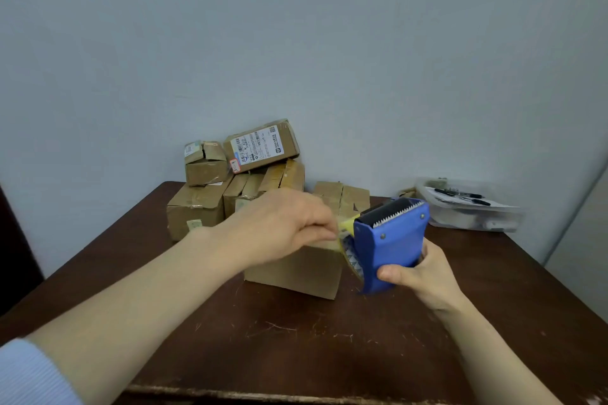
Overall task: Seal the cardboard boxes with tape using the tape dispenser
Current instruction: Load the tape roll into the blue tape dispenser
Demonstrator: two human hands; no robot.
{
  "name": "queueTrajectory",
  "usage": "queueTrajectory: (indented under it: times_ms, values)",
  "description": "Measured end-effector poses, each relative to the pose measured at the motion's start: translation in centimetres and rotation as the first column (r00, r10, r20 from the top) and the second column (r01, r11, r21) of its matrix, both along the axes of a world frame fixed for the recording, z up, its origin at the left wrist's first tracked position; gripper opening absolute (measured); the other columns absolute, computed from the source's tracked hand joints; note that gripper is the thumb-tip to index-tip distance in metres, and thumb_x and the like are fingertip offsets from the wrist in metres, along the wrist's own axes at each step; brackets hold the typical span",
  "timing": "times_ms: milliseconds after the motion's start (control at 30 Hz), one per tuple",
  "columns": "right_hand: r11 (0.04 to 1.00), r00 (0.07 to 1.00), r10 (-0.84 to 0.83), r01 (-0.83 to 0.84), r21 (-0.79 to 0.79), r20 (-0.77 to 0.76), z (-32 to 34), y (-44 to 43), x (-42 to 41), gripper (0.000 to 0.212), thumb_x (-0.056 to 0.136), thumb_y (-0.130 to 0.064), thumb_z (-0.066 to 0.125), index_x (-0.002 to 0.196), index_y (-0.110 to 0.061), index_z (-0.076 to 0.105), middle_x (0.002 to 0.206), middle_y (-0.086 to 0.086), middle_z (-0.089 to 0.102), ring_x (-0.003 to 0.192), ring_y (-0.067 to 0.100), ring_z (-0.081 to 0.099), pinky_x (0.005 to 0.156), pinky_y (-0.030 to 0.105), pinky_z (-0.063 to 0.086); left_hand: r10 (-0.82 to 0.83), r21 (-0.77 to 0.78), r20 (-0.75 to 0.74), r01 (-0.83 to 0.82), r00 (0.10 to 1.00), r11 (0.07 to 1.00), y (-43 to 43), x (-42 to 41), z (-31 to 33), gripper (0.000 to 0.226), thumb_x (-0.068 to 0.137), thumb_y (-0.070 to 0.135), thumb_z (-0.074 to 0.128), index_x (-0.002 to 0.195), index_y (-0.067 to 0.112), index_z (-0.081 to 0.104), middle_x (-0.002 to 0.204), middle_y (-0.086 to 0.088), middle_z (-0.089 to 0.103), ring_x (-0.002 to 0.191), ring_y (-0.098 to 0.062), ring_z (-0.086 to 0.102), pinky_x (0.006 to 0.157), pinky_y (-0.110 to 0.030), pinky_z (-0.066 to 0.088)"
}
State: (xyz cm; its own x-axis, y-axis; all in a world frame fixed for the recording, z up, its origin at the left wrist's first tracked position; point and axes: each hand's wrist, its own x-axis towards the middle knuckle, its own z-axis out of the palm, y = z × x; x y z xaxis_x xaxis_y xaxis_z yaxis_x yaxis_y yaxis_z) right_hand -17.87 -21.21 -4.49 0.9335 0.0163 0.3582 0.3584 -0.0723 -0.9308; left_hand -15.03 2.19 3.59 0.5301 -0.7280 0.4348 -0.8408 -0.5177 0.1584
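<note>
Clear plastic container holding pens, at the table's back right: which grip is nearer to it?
Right. The right grip, around the blue tape dispenser, sits in front and left of the container; the left grip is farther left over the plain cardboard box.

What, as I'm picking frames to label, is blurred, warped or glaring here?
Head view: the left hand, pinching the tape, is smeared by motion at its fingers; the tape dispenser in the right hand is sharp; the wall edge at right bows slightly from the wide lens; light soft and even, no glare.
</note>
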Motion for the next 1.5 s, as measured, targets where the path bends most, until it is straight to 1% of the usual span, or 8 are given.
queueTrajectory:
  times_ms: [167,400,667,800,1033,1167,1267,1500]
  values:
    - [0.999,0.999,0.025,-0.024,-0.027,0.047,-0.5,0.2,-0.3,0.091,0.019,-0.06,0.089,0.092,-0.013,0.064,0.082,-0.009,0.074,0.073,0.003,0.069,0.06,0.015,0.052,-0.18,0.175,0.273,0.135,0.945,0.975,0.2,-0.1,-0.5,0.029,0.091,0.031,0.045,0.086,0.023,0.072,0.082,0.008,0.068,0.072,-0.01,0.06,0.062,-0.014,0.041]
    - [0.979,0.978,0.184,-0.173,-0.11,0.099,0.4,0.4,-0.8,0.059,0.034,-0.052,0.091,0.089,-0.039,0.073,0.09,-0.007,0.074,0.083,0.006,0.069,0.07,0.016,0.053,-0.142,-0.059,0.013,0.142,0.99,0.988,0.5,-0.3,0.9,0.028,0.091,0.038,0.049,0.091,0.02,0.071,0.087,0.01,0.065,0.085,-0.007,0.058,0.074,-0.032,0.046]
    - [0.972,0.977,0.167,-0.141,-0.187,0.13,0.7,1.1,-0.8,0.064,0.04,-0.046,0.093,0.098,-0.039,0.068,0.099,0.001,0.072,0.091,0.016,0.07,0.075,0.024,0.055,-0.2,-0.143,-0.188,0.175,0.962,0.974,-0.1,-0.7,2.4,0.02,0.088,0.036,0.057,0.09,0.021,0.07,0.081,0.017,0.062,0.081,-0.002,0.06,0.074,-0.019,0.046]
    - [0.96,0.971,0.17,-0.124,-0.249,0.17,1.1,1.7,-0.8,0.062,0.046,-0.045,0.09,0.102,-0.044,0.064,0.101,-0.005,0.071,0.092,0.011,0.068,0.077,0.019,0.053,-0.184,-0.158,-0.266,0.145,0.946,0.977,-0.7,-0.9,3.1,0.016,0.084,0.031,0.06,0.086,0.018,0.07,0.076,0.015,0.063,0.076,-0.004,0.061,0.075,-0.025,0.049]
    - [0.956,0.97,0.134,-0.072,-0.285,0.202,2.0,2.3,-1.0,0.062,0.049,-0.053,0.086,0.102,-0.028,0.066,0.102,-0.012,0.07,0.094,0.007,0.067,0.078,0.018,0.052,-0.22,-0.37,-0.381,0.07,0.898,0.926,-1.4,-1.5,3.4,0.008,0.083,0.021,0.064,0.077,0.016,0.067,0.066,0.012,0.061,0.063,0.0,0.055,0.066,-0.021,0.046]
    - [0.966,0.962,0.118,-0.054,-0.253,0.246,2.1,2.7,-0.8,0.061,0.052,-0.054,0.085,0.101,-0.024,0.068,0.1,-0.012,0.071,0.095,0.009,0.067,0.079,0.021,0.053,-0.231,-0.451,-0.415,0.021,0.88,0.892,-1.7,-1.6,3.9,0.01,0.088,0.009,0.065,0.078,0.01,0.066,0.067,0.008,0.061,0.065,-0.001,0.054,0.068,-0.016,0.045]
    - [0.984,0.947,0.071,-0.016,-0.176,0.313,2.1,2.5,-1.1,0.061,0.05,-0.05,0.086,0.103,-0.026,0.068,0.1,-0.014,0.071,0.095,0.006,0.067,0.078,0.017,0.052,-0.235,-0.487,-0.416,0.003,0.878,0.873,-0.9,-1.4,4.0,0.011,0.081,0.031,0.068,0.076,0.022,0.069,0.07,0.004,0.064,0.071,-0.012,0.059,0.072,-0.03,0.051]
    - [0.974,0.9,0.142,-0.202,0.103,0.413,1.7,3.5,-2.3,0.05,0.052,-0.031,0.088,0.1,-0.027,0.073,0.092,-0.007,0.075,0.086,0.009,0.071,0.072,0.02,0.056,-0.288,-0.414,-0.232,0.174,0.929,0.894,1.0,-3.1,4.3,0.007,0.077,0.03,0.069,0.078,0.024,0.068,0.077,0.01,0.064,0.075,-0.006,0.06,0.074,-0.013,0.042]
